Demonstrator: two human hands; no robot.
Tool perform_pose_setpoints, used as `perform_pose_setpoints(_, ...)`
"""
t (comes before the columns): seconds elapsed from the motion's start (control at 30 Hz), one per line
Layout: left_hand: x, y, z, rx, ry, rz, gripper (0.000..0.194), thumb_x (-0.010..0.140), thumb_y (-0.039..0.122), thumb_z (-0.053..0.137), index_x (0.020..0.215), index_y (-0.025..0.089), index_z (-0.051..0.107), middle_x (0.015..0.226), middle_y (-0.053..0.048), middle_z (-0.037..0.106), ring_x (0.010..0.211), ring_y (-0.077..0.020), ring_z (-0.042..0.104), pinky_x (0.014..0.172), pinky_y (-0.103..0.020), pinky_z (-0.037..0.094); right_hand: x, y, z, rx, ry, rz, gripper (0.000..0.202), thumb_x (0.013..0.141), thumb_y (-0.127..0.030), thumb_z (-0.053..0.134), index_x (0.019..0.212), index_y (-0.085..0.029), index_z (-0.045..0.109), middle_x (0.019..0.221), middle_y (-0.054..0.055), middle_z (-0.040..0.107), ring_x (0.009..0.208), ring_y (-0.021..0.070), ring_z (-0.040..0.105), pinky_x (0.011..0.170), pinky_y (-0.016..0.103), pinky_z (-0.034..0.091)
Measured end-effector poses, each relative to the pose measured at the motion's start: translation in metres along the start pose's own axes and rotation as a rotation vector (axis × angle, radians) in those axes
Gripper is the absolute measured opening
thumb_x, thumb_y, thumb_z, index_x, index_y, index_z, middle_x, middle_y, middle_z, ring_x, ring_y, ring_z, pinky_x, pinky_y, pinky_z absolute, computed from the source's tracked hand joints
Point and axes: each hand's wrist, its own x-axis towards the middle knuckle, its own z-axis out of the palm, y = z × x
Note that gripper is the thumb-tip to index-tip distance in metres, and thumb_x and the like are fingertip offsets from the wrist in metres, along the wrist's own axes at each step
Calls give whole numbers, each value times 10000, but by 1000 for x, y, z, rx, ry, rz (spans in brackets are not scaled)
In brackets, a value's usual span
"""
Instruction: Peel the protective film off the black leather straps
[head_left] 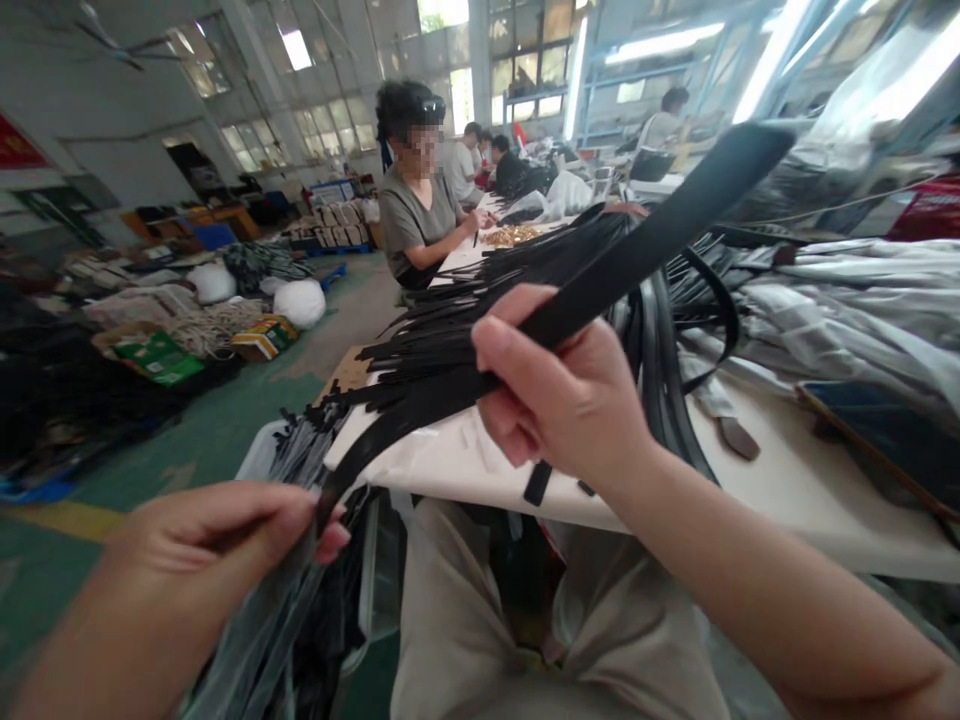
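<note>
A black strap (660, 235) runs between my two hands, above the front of the white table (442, 470). Wrapped round its middle is my right hand (562, 385), closed, with the broad end sticking out to the upper right. My left hand (232, 530) pinches the strap's lower stretch between thumb and fingers at the table's left corner. Behind my right hand lies a thick pile of black straps (480, 310) with their ends pointing left. Under my left hand, a plastic bin (259, 450) holds more dark straps.
A co-worker (420, 210) sits across the table's left side, near a heap of small gold-coloured pieces (510, 236). Plastic-wrapped bundles (847, 310) lie to the right, with a dark flat object (885, 430) before them. Boxes and sacks (300, 302) cover floor at left.
</note>
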Motion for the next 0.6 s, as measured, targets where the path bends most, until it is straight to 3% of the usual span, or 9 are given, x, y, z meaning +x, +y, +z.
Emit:
perform_pose_setpoints(0.1, 5, -6, 19, -92, -262, -75, 261, 661, 423, 806, 665, 164, 777, 602, -51, 743, 528, -167, 662, 479, -184, 503, -10, 30, 1, 11, -83, 149, 262, 855, -370, 643, 723, -193, 503, 436, -100, 529, 302, 42, 480, 295, 97, 327)
perform_pose_setpoints(0.2, 7, -16, 29, -242, -349, -113, 303, 640, 469, 830, 647, 170, 777, 587, -64, 732, 543, -169, 656, 511, -197, 509, -11, 42, -6, 8, -96, 255, 315, 847, -421, 654, 710, -183, 501, 418, -93, 520, 292, 52, 469, 278, 108, 330)
perform_pose_setpoints(0.37, 10, -36, 35, -369, -424, -204, 355, 638, 503, 837, 620, 158, 755, 581, -60, 717, 533, -152, 623, 517, -206, 484, 1, 27, -22, -36, 44, 173, 375, 847, -472, 648, 658, -182, 505, 364, -101, 468, 247, 43, 404, 245, 104, 253)
perform_pose_setpoints(0.47, 7, -47, 45, -412, -514, -231, 398, 632, 545, 829, 640, 157, 740, 559, -46, 692, 526, -141, 601, 523, -206, 448, 1, 17, -22, -108, -19, 189, 366, 833, -460, 665, 648, -185, 509, 362, -90, 480, 248, 46, 405, 250, 107, 251)
perform_pose_setpoints(0.53, 2, -55, 55, -438, -590, -228, 451, 660, 603, 784, 733, 161, 739, 609, -45, 690, 579, -142, 597, 562, -213, 431, -4, 16, -20, -154, -53, 204, 356, 831, -441, 671, 645, -186, 505, 365, -82, 483, 256, 46, 405, 260, 109, 257)
perform_pose_setpoints(0.6, -4, -64, 65, -456, -707, -199, 599, 588, 693, 773, 868, 167, 720, 686, -30, 670, 640, -141, 571, 604, -219, 412, -11, 18, -21, -175, -56, 214, 351, 834, -424, 670, 644, -186, 498, 368, -78, 475, 261, 43, 391, 265, 111, 252)
